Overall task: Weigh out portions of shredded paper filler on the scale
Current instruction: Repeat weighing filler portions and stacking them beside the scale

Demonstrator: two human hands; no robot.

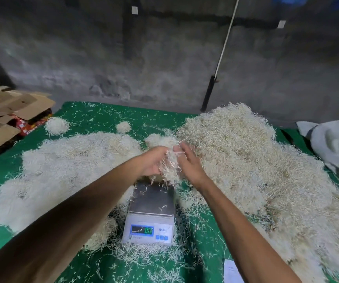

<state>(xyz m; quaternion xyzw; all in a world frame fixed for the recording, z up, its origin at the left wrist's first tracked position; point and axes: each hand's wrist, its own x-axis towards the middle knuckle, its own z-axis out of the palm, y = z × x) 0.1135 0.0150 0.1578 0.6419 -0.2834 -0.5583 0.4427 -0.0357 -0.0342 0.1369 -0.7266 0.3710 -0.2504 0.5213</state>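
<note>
We see one scale (151, 209) near the front edge of the counter (95, 117), which is covered in green cloth. Our left hand (154, 160) and right hand (189, 162) grip one clump of shredded paper (171, 166) between curled fingers, above the scale's far edge. One large heap (256, 160) fills the right side; two small tufts lie toward the far left corner. A bare grey wall (144, 58) stands behind.
</note>
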